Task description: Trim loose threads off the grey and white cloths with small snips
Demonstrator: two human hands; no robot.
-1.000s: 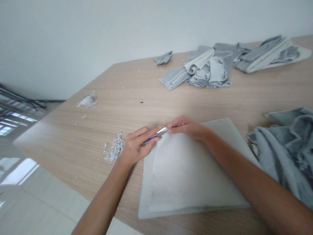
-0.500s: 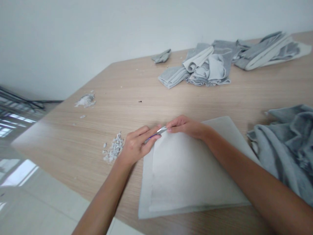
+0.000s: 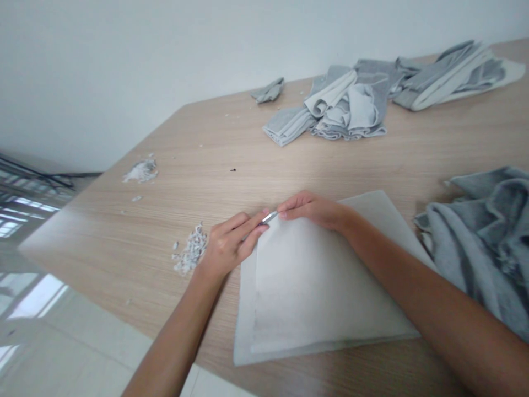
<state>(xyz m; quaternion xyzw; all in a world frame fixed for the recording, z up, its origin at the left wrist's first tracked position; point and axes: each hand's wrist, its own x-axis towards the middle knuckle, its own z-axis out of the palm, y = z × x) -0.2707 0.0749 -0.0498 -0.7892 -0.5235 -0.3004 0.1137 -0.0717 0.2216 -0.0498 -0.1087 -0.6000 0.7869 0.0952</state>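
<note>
My left hand [image 3: 233,242] is closed around small thread snips [image 3: 269,218], most of them hidden by the fingers; only the silver blade part shows clearly. The blade tip meets the far left corner of a folded pale grey cloth [image 3: 322,292], which lies flat before me. At that same corner, thumb and fingers of my right hand [image 3: 308,208] pinch the cloth's edge, right beside the blade. My right forearm crosses over the cloth's right part.
Left of my left hand is a heap of lint scraps [image 3: 192,251], with another lint pile [image 3: 141,171] farther off. Crumpled grey cloths [image 3: 483,237] lie at right. Folded cloths [image 3: 347,107] and a small cloth piece [image 3: 268,91] are along the wall on the wooden table [image 3: 165,298].
The view has shifted slightly. The purple part of the snips, visible earlier, is now mostly covered by my left fingers. Both hands stay at the cloth's corner.
</note>
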